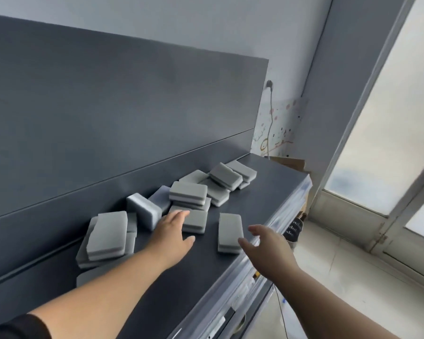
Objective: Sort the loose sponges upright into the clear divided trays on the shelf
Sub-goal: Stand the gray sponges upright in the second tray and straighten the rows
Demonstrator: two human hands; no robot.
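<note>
On the dark shelf (267,189) lie lots of grey sponges (189,192), each a block with a paler layer, most in a messy heap just past the left hand (174,231). That hand is stretched out flat, its fingertips on one flat sponge (196,222). A lone sponge (229,232) lies just left of the right hand (264,243), whose fingers are spread wide, holding nothing.

Pale wall (206,25) behind dark grey back panel (132,94). Frosted window (389,118) at right, daylight through. Pale floor (328,277) below, cardboard box (291,162) in corner.
</note>
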